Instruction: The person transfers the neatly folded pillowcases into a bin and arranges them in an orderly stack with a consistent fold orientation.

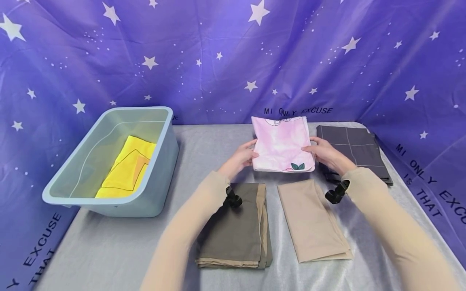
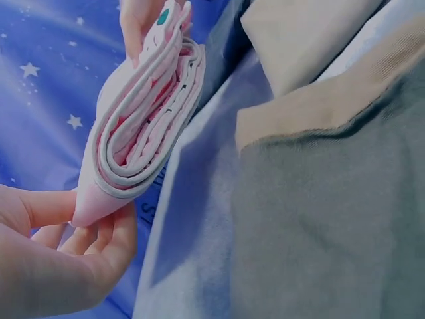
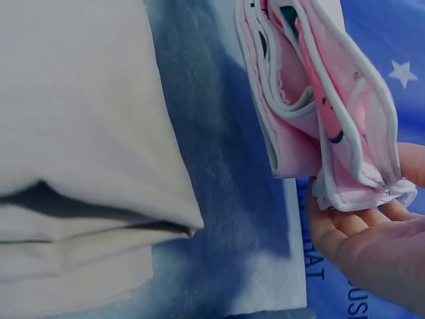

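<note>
A folded pink cloth (image 1: pixel 280 141) with white edging and a green leaf print is held up off the table between both hands. My left hand (image 1: pixel 241 157) pinches its left side, thumb in front and fingers behind. On the opposite side my right hand (image 1: pixel 325 152) grips the other edge the same way. Seen from the left wrist, the pink cloth (image 2: pixel 143 126) shows several rolled layers at its end. In the right wrist view, fingers (image 3: pixel 339 226) curl under a corner of the pink cloth (image 3: pixel 332 113), whose layers hang slightly apart.
At the left stands a blue-grey plastic bin (image 1: pixel 165 161) with a folded yellow cloth (image 1: pixel 125 173) inside. A folded olive-brown cloth (image 1: pixel 233 234) and a beige cloth (image 1: pixel 313 222) lie nearer on the grey table (image 1: pixel 127 250). A dark checked cloth (image 1: pixel 358 149) lies back right. Purple starry curtain (image 1: pixel 218 81) surrounds the table.
</note>
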The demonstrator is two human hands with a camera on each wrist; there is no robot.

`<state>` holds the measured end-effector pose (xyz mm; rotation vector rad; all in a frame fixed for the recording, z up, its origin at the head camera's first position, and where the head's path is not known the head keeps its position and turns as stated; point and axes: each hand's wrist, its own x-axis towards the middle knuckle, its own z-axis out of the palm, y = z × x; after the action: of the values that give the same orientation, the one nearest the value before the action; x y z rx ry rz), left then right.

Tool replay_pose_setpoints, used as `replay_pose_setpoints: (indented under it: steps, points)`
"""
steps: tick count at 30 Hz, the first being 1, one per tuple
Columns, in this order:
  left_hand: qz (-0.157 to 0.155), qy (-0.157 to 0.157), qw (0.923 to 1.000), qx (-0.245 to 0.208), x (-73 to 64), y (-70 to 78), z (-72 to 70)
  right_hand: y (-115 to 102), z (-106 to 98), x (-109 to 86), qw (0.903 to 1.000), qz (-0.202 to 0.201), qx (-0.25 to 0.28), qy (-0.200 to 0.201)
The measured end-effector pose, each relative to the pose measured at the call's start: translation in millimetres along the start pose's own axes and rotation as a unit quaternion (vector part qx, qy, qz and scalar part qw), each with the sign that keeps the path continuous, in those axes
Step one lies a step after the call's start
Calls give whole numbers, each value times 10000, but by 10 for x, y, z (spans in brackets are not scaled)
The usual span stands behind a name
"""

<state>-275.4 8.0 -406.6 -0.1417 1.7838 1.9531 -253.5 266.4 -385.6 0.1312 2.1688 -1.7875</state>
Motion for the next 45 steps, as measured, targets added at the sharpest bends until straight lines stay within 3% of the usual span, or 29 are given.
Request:
replay_pose_setpoints:
  steps: [14, 31, 45]
  points:
    - [-7, 51, 9990, -448, -360, 75, -109, -98, 189, -246, 9997, -146, 207, -72]
    - [508, 5, 9935, -1016, -840, 140, -310, -294, 440, -510, 9957, -294, 802, -361]
    - [765, 97, 9924, -963, -1164, 179, -510, -397, 686, -634, 9886, -613, 1223, -627]
